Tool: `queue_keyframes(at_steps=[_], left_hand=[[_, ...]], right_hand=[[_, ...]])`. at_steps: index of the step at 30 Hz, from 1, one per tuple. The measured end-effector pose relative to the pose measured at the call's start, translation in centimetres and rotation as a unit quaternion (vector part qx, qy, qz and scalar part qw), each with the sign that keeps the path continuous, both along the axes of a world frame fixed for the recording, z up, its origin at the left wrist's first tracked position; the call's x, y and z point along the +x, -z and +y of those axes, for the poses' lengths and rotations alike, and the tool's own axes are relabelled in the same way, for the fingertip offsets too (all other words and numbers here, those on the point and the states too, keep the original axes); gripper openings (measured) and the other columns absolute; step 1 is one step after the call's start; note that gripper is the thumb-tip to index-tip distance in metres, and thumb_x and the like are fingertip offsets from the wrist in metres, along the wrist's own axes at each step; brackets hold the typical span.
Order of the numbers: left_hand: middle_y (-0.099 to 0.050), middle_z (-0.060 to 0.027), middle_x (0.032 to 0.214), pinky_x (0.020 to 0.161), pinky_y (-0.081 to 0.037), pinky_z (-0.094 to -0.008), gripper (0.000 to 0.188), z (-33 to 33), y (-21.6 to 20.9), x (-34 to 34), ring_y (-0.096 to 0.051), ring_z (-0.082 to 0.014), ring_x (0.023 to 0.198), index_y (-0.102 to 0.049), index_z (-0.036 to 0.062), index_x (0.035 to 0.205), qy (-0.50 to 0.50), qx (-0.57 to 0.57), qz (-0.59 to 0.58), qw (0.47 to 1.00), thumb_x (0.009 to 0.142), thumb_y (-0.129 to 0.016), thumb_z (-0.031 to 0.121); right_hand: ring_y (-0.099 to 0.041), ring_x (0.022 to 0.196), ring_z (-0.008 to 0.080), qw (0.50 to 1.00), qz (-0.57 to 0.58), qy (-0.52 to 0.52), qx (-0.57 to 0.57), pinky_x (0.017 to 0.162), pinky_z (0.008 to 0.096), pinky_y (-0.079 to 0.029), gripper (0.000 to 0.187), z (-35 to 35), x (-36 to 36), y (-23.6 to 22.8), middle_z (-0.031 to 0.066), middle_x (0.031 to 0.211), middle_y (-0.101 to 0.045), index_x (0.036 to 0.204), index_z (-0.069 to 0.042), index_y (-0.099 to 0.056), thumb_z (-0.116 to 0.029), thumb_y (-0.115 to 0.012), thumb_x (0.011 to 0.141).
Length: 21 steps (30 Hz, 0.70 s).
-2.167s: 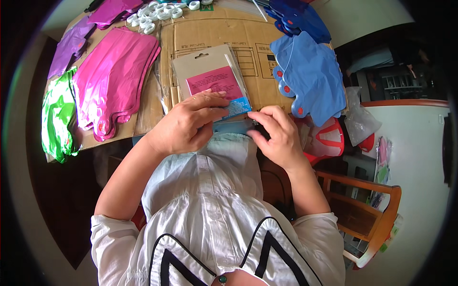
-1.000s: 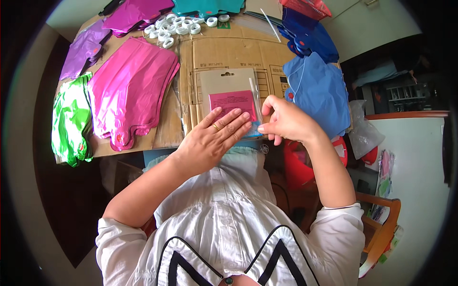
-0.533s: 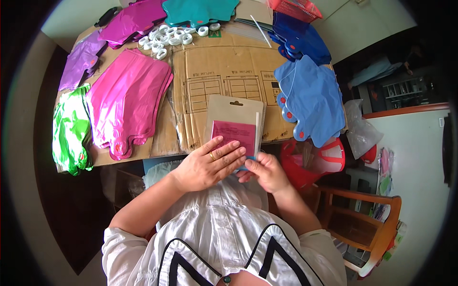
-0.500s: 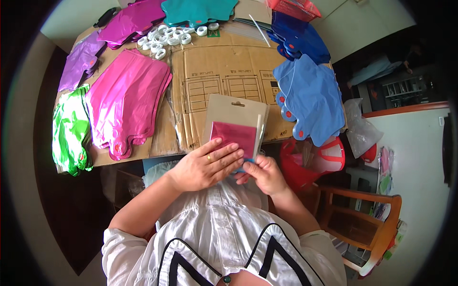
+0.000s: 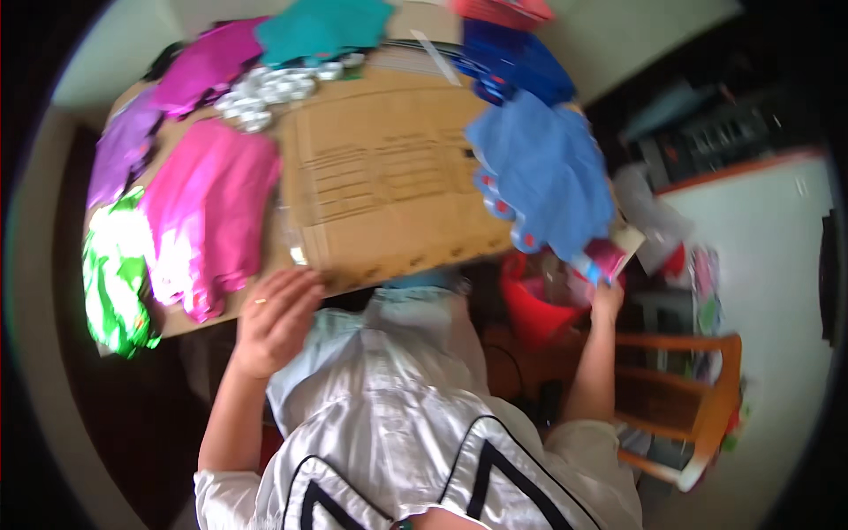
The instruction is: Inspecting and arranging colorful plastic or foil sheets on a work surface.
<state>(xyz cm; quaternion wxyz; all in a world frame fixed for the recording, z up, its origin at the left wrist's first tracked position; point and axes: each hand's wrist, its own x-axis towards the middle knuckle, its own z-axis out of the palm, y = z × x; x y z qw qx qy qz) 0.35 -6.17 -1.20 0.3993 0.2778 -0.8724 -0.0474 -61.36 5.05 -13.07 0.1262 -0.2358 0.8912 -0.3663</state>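
Your right hand is stretched out to your right, past the table edge, and closed on the packet, a card-backed pack with a magenta panel and a strip of blue at its lower end. The packet stands above your fingers, tilted, with its upper corner just beside the light blue foil pieces that overhang the table there. A red bag hangs just to the inner side of this hand, below the table edge. A wooden chair sits beyond and below the hand. The picture is motion-blurred, so finer detail of the grip cannot be told.

Your left hand holds nothing. Its fingers are loosely curled and rest at the near edge of the flattened cardboard sheet that covers the table; a ring shows on one finger.

To the outer side of the left hand lie the pink foil pieces, then the green foil pieces further out. Far ahead of the left hand are purple foil pieces, magenta ones, teal ones and a cluster of small white rings. Dark blue foil pieces lie far ahead of the right hand.
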Motion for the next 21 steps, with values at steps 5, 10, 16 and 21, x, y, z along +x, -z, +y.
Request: queue_keyframes(at_steps=[5, 10, 16, 21], left_hand=[[-0.067, -0.0152, 0.107, 0.086, -0.054, -0.044, 0.031, 0.6, -0.8, 0.6, -0.067, -0.0324, 0.098, -0.065, -0.0014, 0.105, 0.007, 0.026, -0.016, 1.0, 0.074, -0.066, -0.005], [-0.068, -0.0141, 0.102, 0.081, -0.055, -0.0395, 0.031, 1.7, -2.2, 2.3, -0.068, -0.0312, 0.095, -0.067, -0.0006, 0.102, -0.059, 0.007, 0.02, 0.998, 0.071, -0.066, -0.006], [-0.067, -0.0099, 0.087, 0.07, -0.052, -0.0364, 0.023, 1.8, -4.4, 8.9, -0.066, -0.0258, 0.08, -0.069, 0.0025, 0.091, -0.258, 0.01, 0.044, 0.965, 0.07, -0.071, -0.005], [-0.066, -0.0104, 0.103, 0.082, -0.052, -0.0366, 0.031, 1.9, -7.3, 12.0, -0.065, -0.0272, 0.098, -0.069, 0.0055, 0.101, -0.218, 0.08, -0.067, 0.97, 0.071, -0.074, 0.0]], right_hand=[[-0.067, 0.105, 0.033, 0.821, 0.21, -0.217, 0.484, 0.09, 0.0422, -0.052, 0.055, -1.7, 1.1, 4.4, 0.0239, 0.107, -0.069, 0.103, -0.002, -0.072, -0.053, -0.063, 0.085], [-0.062, 0.11, 0.0408, 0.824, 0.24, -0.189, 0.478, 0.095, 0.0517, -0.049, 0.041, -3.4, -0.3, -2.8, 0.023, 0.111, -0.067, 0.108, -0.003, -0.07, -0.032, -0.044, 0.095], [-0.065, 0.081, 0.0298, 0.852, 0.503, -0.13, -0.061, 0.072, 0.0408, -0.051, 0.025, -6.6, 13.6, -19.2, 0.0124, 0.093, -0.068, 0.096, -0.006, -0.068, -0.03, -0.065, 0.092], [-0.063, 0.079, 0.0199, 0.752, 0.141, -0.597, -0.24, 0.072, 0.0296, -0.052, 0.01, -13.7, 34.5, -23.4, 0.0094, 0.088, -0.065, 0.087, 0.002, -0.066, 0.006, -0.071, 0.079]])
